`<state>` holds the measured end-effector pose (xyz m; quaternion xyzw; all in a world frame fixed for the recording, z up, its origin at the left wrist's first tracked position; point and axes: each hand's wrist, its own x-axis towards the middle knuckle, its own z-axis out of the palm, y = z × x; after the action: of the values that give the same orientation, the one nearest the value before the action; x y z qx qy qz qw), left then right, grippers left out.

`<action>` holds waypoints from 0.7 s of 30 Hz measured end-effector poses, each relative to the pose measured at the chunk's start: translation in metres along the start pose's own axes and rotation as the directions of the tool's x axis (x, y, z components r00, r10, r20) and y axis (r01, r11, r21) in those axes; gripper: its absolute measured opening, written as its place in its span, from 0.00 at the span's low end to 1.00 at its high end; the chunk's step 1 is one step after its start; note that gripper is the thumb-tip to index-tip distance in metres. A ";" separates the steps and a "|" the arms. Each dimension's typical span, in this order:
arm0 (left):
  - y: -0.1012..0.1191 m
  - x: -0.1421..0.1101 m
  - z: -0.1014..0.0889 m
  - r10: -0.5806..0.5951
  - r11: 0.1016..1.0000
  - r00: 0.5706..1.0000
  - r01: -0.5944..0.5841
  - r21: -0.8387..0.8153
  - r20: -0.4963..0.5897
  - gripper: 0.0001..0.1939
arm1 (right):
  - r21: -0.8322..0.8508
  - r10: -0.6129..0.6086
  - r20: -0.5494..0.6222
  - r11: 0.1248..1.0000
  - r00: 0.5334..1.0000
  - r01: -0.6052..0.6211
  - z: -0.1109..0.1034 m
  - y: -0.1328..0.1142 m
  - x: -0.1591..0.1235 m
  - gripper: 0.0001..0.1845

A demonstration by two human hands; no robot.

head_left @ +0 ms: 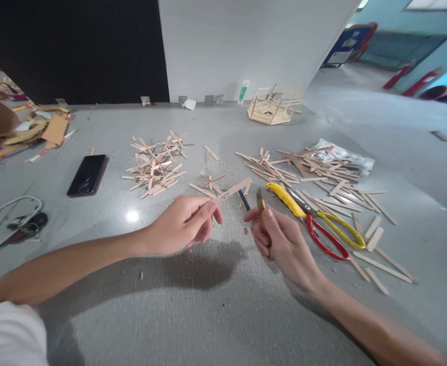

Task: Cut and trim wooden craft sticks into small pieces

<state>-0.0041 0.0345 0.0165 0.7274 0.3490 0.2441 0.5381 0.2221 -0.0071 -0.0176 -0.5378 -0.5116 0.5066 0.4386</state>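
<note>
Between the thumb and fingers of my left hand (pixel 187 223) is a wooden craft stick (pixel 233 189), its free end pointing up and to the right. My right hand (pixel 284 241) grips a small tool (pixel 260 199) with a tan lower part and a dark tip; its exact kind is unclear. A thin black rod (pixel 244 200), like a pen, shows beside the right fingers; I cannot tell if they hold it. The two hands are apart, above the grey surface. Just right of my right hand lie scissors (pixel 307 208) with red and yellow handles and a yellow blade cover.
Craft sticks lie in a left pile (pixel 158 168) and a right pile (pixel 322 168), near a clear plastic bag (pixel 355 160). A stick-built frame (pixel 271 114) and a glue tube (pixel 243 91) stand by the white panel. At left are a phone (pixel 87 175), a cable (pixel 33 203) and cardboard scraps (pixel 56 130).
</note>
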 end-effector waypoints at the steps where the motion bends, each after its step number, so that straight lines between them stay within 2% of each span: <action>1: 0.007 -0.004 0.001 -0.018 0.997 0.999 0.020 -0.074 0.026 0.25 | -0.004 -0.034 -0.024 0.999 0.999 0.034 -0.001 -0.001 -0.002 0.28; 5: 0.026 -0.016 0.003 -0.089 0.973 0.991 0.107 -0.203 0.097 0.25 | -0.053 -0.127 -0.063 0.991 0.990 0.124 -0.002 -0.002 -0.009 0.26; 13: 0.035 -0.024 0.004 -0.114 0.958 0.978 0.154 -0.240 0.173 0.23 | -0.166 -0.242 -0.049 0.959 0.969 0.231 -0.006 0.009 -0.015 0.21; 15: 0.035 -0.024 0.005 -0.138 0.951 0.964 0.193 -0.240 0.229 0.23 | -0.233 -0.325 -0.125 0.928 0.937 0.290 -0.005 0.010 -0.019 0.15; 18: 0.032 -0.022 0.006 -0.183 0.938 0.935 0.258 -0.229 0.305 0.23 | -0.394 -0.466 -0.240 0.848 0.852 0.354 -0.002 0.011 -0.025 0.08; 21: 0.027 -0.018 0.009 -0.236 0.939 0.915 0.302 -0.166 0.328 0.21 | -0.516 -0.554 -0.160 0.752 0.817 0.409 0.001 0.010 -0.028 0.08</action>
<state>-0.0026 0.0101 0.0400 0.6388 0.3314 0.0889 0.6886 0.2233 -0.0365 -0.0252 -0.5445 -0.6652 0.1503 0.4883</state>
